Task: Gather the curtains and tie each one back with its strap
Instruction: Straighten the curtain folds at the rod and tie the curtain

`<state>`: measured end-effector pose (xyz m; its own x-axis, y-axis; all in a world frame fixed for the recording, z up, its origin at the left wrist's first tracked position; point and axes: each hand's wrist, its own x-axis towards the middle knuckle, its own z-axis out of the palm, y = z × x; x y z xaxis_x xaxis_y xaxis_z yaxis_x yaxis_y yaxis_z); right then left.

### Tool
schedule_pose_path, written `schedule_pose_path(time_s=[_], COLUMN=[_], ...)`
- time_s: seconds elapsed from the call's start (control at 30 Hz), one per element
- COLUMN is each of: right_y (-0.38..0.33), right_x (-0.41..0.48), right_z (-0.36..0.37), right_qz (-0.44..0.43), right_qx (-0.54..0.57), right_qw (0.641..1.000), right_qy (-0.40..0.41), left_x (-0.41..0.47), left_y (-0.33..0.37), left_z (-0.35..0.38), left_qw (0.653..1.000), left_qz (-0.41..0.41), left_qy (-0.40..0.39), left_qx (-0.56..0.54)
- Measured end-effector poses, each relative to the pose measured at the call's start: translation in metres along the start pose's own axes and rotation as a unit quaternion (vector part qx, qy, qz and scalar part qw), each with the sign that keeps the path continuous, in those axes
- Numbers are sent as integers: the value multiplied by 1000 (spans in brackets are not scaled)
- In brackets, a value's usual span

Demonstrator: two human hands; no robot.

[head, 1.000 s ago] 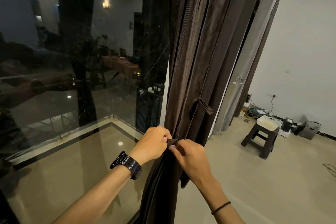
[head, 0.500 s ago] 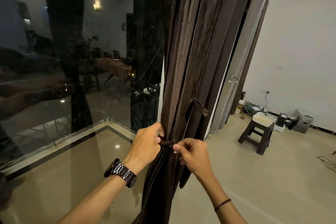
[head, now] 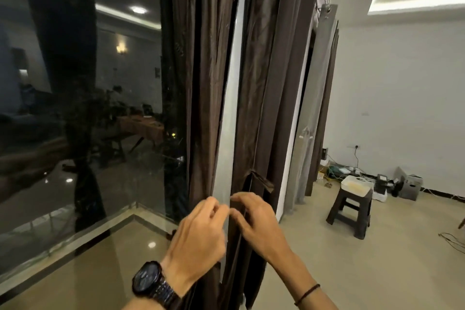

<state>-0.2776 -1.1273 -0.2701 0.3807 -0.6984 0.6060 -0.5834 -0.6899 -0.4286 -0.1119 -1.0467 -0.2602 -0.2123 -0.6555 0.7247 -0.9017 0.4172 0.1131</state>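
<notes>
Nearest the camera, the left hand (head: 198,241) and right hand (head: 256,221) meet fingertip to fingertip against the brown curtain (head: 254,108); whether either pinches anything, I cannot tell. Just above them the strap (head: 261,180) sticks out from the folds. Farther off stands a stool (head: 351,211).

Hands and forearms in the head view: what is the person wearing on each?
Both forearms are bare, with no sleeves or gloves in view. The left hand has a dark wristwatch with a round face and a shiny metal link bracelet on its wrist. The right hand has only a thin dark band around the wrist. No rings are visible.
</notes>
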Motion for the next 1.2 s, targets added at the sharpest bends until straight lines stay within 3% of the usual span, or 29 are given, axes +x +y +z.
schedule_pose_path(time_s=[0.27, 0.47, 0.6, 0.83, 1.2], right_y=[28, 73, 101, 163, 198], right_x=[109, 200, 262, 374, 519], right_z=[-100, -171, -212, -257, -261], right_qz=[-98, -108, -120, -56, 55], right_qx=[-55, -129, -165, -133, -7], right_qw=[986, 975, 968, 975, 973], right_qy=[120, 145, 145, 170, 226], left_x=[164, 297, 383, 500, 566], left_y=[13, 35, 40, 43, 23], left_z=[16, 25, 25, 11, -9], left_qw=[992, 970, 956, 932, 920], left_qz=[-12, -17, -59, -124, -53], left_qy=[62, 147, 159, 138, 170], left_qx=[106, 194, 240, 310, 349])
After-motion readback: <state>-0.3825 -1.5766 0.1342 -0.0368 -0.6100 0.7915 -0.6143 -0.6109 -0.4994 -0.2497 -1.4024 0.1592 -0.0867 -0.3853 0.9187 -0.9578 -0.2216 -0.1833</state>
